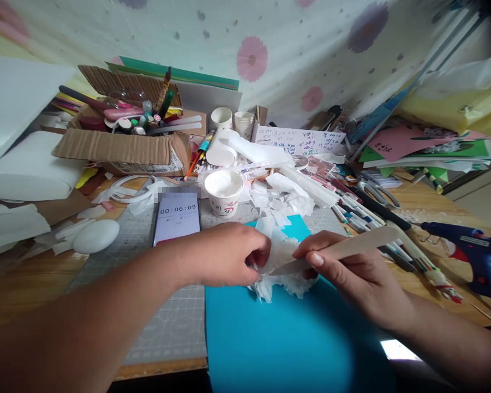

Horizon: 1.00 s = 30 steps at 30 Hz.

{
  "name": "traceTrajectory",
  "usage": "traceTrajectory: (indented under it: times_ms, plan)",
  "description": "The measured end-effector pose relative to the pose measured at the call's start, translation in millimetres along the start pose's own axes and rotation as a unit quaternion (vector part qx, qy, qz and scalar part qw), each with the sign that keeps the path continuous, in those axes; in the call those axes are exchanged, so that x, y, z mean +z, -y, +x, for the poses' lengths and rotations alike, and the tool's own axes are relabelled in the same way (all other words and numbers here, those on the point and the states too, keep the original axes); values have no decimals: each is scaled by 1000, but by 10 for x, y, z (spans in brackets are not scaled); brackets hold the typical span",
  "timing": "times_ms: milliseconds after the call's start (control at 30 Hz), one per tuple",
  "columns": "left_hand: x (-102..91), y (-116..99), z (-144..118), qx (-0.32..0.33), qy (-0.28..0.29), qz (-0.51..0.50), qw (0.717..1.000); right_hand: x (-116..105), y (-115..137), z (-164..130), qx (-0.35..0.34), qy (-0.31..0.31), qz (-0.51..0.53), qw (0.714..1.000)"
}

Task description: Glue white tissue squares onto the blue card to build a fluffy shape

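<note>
Reading 00:06:09, the phone (pixel 177 215) lies beyond the left hand (pixel 225 254).

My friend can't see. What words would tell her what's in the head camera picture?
Two bare hands work on crumpled white tissue paper over a blue sheet: the left hand pinches the paper, and the right hand holds a flat wooden stick against it. Behind them sit a phone showing a timer and a white cup.
</note>
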<state>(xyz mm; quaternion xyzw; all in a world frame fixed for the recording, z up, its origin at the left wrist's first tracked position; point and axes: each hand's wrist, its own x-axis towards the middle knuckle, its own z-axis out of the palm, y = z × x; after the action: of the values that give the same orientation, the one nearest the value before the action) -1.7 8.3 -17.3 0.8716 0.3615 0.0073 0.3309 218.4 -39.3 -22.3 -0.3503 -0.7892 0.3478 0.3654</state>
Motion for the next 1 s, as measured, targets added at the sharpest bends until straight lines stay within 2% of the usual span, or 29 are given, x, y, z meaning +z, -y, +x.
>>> traceTrajectory:
  times_ms: [67, 167, 333, 600, 867, 1000]
  plan:
    - [-3, 1, 0, -6, 1, 2, 1000, -15, 35, -4, -36, 2, -14, 999]
    - [-11, -1, -6, -10, 3, -5, 1000, -7, 100, 26, -87, 40, -43, 994]
    - [-5, 3, 5, -15, 0, -11, 1000, 37, 118, 80, -114, 65, -65, 989]
    - [-15, 9, 34, -22, 4, -10, 1000, 37, 16, 32, -93, 31, -89, 991]
    - [9, -47, 38, -26, -6, 11, 1000, 8, 39, -7, -62, -9, -72, 995]
    - [35, -39, 50, -38, -9, 6, 999, 8, 66, 9, -62, 15, -49, 997]
